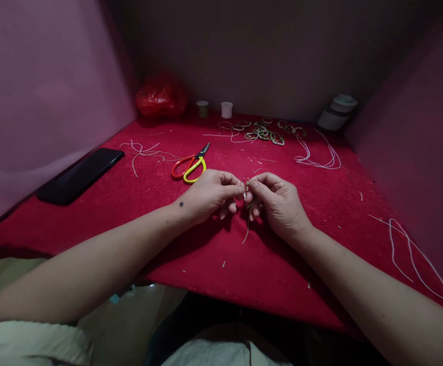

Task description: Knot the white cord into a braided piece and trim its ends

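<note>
Above the middle of the red cloth, my left hand (217, 192) and my right hand (276, 198) meet with their fingertips pinched. Between them is a small braided cord bracelet (245, 195), pale and greenish, mostly covered by the fingers. A thin loose cord end (247, 231) hangs from it below my right hand. Both hands are closed on this piece. Just beyond my left hand lie scissors (190, 165) with one red and one yellow handle, blades pointing away to the right. Their lower handle is close to my left knuckles.
Several finished-looking cord loops (263, 133) lie in a heap at the back. White threads (320, 160) and more string (415, 249) lie on the right, tangled cords (145, 151) on the left. A black phone (82, 175), red plastic bag (161, 99), two spools (226, 110) and a tilted jar (336, 113) line the edges.
</note>
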{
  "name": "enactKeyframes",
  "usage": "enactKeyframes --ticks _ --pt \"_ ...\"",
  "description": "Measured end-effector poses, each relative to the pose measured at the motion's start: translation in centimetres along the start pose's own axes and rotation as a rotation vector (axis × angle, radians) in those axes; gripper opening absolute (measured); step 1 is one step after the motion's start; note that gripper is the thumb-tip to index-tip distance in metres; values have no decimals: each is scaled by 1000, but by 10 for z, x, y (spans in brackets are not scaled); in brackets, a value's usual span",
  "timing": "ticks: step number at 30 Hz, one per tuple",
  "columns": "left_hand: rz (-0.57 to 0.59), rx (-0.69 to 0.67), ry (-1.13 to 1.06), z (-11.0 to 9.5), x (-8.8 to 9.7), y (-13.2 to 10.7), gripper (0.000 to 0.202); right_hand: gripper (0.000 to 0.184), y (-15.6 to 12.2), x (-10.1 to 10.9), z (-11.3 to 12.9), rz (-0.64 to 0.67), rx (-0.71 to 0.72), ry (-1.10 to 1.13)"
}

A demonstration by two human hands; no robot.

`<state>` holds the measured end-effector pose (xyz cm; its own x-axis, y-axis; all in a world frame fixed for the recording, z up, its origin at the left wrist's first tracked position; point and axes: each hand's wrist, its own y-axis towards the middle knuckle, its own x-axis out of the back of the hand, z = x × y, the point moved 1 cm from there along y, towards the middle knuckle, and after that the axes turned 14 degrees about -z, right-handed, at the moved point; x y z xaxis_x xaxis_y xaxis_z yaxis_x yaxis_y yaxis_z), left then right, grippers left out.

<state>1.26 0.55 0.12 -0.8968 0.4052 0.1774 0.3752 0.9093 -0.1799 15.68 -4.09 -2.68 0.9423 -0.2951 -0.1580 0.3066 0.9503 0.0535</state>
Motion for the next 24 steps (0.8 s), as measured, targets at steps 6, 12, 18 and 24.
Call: enactKeyframes --ticks 6,12,18,24 --pt "41 95 14 2 3 3 17 15 -3 -1 2 52 69 -125" --pt "117 144 -53 6 6 9 17 17 -3 -2 2 93 87 -179" --pt "66 24 143 0 4 3 14 18 -2 0 1 124 18 -146" --pt "-10 -104 260 0 0 -1 18 18 -1 0 1 114 -33 -126"
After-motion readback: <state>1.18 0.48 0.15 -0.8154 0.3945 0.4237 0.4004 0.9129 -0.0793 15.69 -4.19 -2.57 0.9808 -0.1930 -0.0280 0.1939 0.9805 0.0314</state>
